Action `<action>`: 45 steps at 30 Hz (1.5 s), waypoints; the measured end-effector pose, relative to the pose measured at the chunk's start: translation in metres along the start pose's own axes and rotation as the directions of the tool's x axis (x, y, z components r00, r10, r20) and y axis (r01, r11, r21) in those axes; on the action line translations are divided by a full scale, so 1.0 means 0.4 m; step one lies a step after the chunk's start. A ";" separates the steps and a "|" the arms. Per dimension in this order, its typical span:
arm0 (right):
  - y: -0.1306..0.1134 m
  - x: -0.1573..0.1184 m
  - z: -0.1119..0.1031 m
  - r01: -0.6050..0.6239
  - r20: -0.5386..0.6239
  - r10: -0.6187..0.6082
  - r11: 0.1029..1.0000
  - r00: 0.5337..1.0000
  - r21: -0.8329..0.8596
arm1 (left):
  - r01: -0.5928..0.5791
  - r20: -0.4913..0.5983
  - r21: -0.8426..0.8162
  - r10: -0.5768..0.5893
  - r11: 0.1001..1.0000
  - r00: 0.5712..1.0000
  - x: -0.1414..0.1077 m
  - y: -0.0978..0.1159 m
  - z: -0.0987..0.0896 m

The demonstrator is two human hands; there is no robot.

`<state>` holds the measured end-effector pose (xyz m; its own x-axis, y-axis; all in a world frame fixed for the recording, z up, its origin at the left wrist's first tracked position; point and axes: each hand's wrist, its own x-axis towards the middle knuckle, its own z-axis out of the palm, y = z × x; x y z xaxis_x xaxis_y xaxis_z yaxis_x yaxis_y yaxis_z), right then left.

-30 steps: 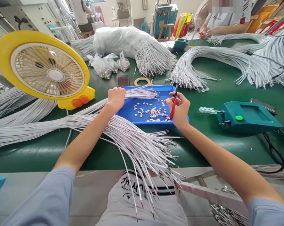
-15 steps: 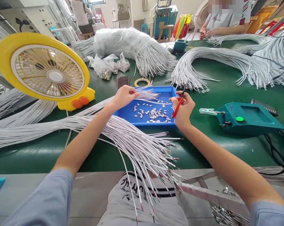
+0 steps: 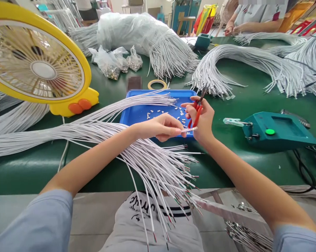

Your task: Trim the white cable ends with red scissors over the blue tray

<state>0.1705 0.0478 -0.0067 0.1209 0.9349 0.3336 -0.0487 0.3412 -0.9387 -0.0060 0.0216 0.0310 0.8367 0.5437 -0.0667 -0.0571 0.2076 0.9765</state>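
My left hand (image 3: 164, 126) pinches a white cable (image 3: 188, 130) near its end, which points right toward my other hand. Red-handled pliers (image 3: 197, 113) rest in my right hand (image 3: 203, 120), jaws pointing up and away; their exact jaw type is too small to tell. Under both hands is a blue tray (image 3: 124, 115) with small white pieces (image 3: 181, 112) scattered in it. One bundle of white cables (image 3: 147, 99) reaches over the tray's far part. A larger cable bundle (image 3: 152, 161) fans out nearer me, its ends showing red and green wires.
A yellow fan (image 3: 76, 80) stands at the left. Behind the tray are a tape roll (image 3: 157, 84), bags of small metal parts (image 3: 112, 68) and a plastic-wrapped cable bundle (image 3: 126, 31). At right sits a teal device (image 3: 278, 131). Another person's hands (image 3: 232, 28) are across the table.
My left hand has come from the cable bundle over the tray toward me and to the right, now with one cable end in it. The pliers have turned slightly in my right hand.
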 end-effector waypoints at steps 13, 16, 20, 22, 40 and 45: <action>-0.023 -0.026 0.006 -0.045 0.213 0.021 0.993 0.977 0.112 | -0.214 -0.507 0.096 0.233 0.972 0.830 0.036 -0.051 -0.026; -0.022 -0.020 0.001 -0.019 0.216 0.002 0.997 0.976 0.080 | -0.201 -0.497 0.067 0.207 0.977 0.843 0.040 -0.051 -0.021; -0.016 -0.019 0.000 0.022 0.235 -0.040 0.997 0.971 0.079 | -0.220 -0.494 0.100 0.240 0.970 0.835 0.041 -0.051 -0.017; -0.013 -0.021 0.000 0.027 0.241 -0.050 0.995 0.969 0.100 | -0.230 -0.497 0.129 0.264 0.965 0.827 0.041 -0.051 -0.017; -0.010 -0.038 0.006 0.039 0.214 -0.048 0.998 0.976 0.048 | -0.228 -0.562 0.160 0.279 0.960 0.779 0.042 -0.048 -0.014; -0.014 -0.036 0.002 0.039 0.173 -0.038 0.999 0.984 -0.001 | -0.235 -0.541 0.186 0.299 0.954 0.786 0.043 -0.055 -0.021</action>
<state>0.1684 0.0322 -0.0061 -0.0503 0.9241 0.3788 -0.0430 0.3770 -0.9252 0.0053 0.0331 0.0065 0.3459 0.9294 0.1288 -0.1496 -0.0809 0.9854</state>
